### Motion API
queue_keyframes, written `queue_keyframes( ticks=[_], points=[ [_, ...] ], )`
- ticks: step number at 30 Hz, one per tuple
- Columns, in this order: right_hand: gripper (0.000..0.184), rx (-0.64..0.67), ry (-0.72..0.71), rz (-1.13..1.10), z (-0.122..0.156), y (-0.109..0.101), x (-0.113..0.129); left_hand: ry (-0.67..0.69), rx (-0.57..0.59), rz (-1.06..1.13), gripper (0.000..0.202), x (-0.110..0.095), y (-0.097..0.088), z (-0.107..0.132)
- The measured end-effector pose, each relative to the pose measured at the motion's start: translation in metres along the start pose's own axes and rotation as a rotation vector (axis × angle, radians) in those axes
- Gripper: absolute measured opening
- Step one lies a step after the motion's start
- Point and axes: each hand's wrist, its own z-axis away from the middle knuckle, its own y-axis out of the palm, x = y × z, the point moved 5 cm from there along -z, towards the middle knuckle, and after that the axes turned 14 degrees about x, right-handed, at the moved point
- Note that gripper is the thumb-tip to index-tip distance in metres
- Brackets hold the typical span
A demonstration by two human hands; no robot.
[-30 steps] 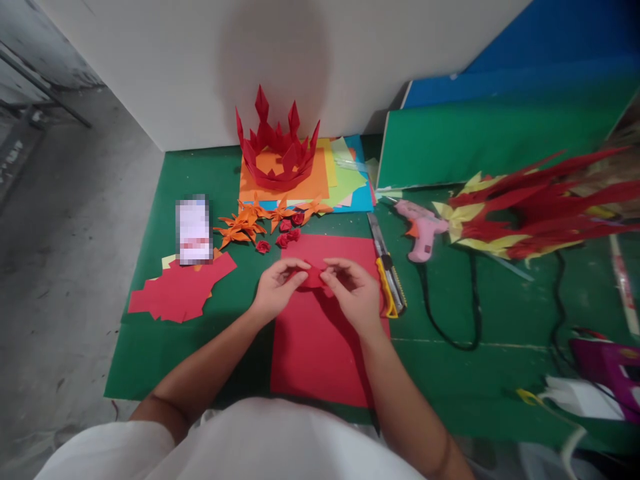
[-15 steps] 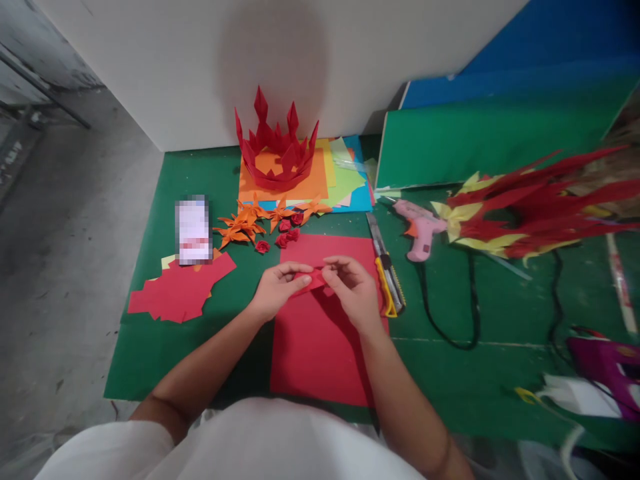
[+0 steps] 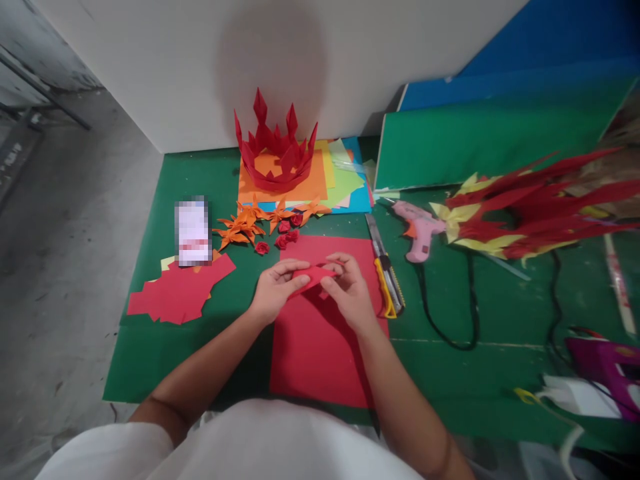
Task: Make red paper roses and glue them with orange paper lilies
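Observation:
A small folded piece of red paper (image 3: 314, 275) is held above a large red sheet (image 3: 325, 353) on the green table. My left hand (image 3: 275, 287) pinches its left side between thumb and fingers. At its right side my right hand (image 3: 347, 288) grips with thumb and fingertips, the fingers partly behind the paper. Beyond the hands lie several red paper roses (image 3: 285, 233) and orange paper flowers (image 3: 243, 227). A red paper crown (image 3: 277, 170) stands on a stack of coloured paper (image 3: 327, 190) by the wall.
Right of the red sheet lies a yellow utility knife (image 3: 387, 280), then a pink glue gun (image 3: 423, 233) with a black cord. A red and yellow paper piece (image 3: 530, 207) sits farther right. Red paper scraps (image 3: 175, 290) and a phone (image 3: 194, 230) are at left.
My right thumb and fingers have shifted slightly and spread apart on the paper, so more of the folded red paper shows. My left hand keeps its pinch almost unmoved.

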Motion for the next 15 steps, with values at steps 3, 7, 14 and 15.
queue_keyframes(
  ticks=[3,7,14,15],
  points=[
    [0.036,0.014,0.047,0.113,0.001,0.005,-0.002,0.075,-0.024,-0.063,0.026,-0.002,-0.001,0.0],
    [0.026,-0.023,0.07,0.22,0.004,0.006,-0.001,0.194,-0.026,-0.241,0.021,-0.009,0.0,0.001],
    [0.027,-0.037,0.038,0.145,0.005,0.003,0.002,0.281,-0.015,-0.534,0.014,-0.016,0.001,0.007],
    [0.026,-0.05,0.038,0.129,0.005,0.003,0.0,0.279,-0.018,-0.534,0.014,-0.016,0.001,0.007]
  ],
)
